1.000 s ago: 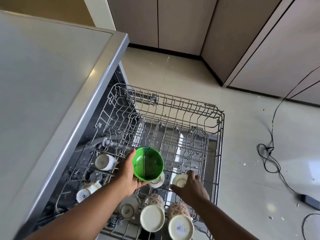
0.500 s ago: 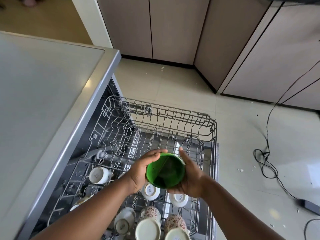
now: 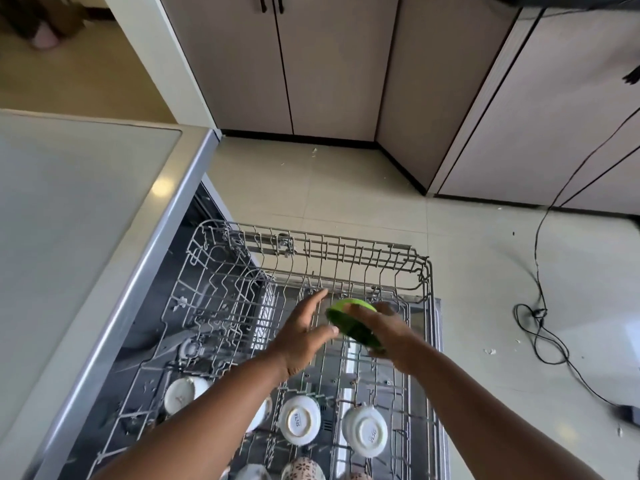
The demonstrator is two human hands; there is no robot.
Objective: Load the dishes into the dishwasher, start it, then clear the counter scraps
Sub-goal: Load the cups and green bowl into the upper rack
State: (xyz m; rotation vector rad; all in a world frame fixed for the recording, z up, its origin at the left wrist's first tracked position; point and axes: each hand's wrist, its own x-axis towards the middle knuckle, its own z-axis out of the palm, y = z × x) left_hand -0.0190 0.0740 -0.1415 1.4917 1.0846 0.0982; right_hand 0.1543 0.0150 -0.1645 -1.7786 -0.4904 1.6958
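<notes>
The floor point(image 3: 346, 188) of pale tiles is filling most of the view, with tall cupboards point(image 3: 311, 64) standing along its far edge and a black cable point(image 3: 540, 327) trailing across it on the right. On the left, the grey table point(image 3: 69, 220) is running diagonally, its edge hanging over the open dishwasher. The wire rack point(image 3: 311, 258) is sitting pulled out over the floor, its far half bare and its near half carrying dishes. Two white bowls point(image 3: 299, 420) are lying upside down side by side near the middle of the rack, another white cup point(image 3: 183, 393) is resting toward the table side, and patterned mugs point(image 3: 304, 469) are showing at the bottom edge. The right hand point(image 3: 388, 334) is holding the green bowl point(image 3: 353, 323) tilted on edge above the far right part of the rack, its grip wrapping around the rim; whether the bowl is touching the wires cannot be told. The left hand point(image 3: 304, 334) is hovering just beside the bowl with its grip wide, fingers point(image 3: 317, 299) spread and reaching toward the far rail, thumb pointing at the bowl, holding nothing.
</notes>
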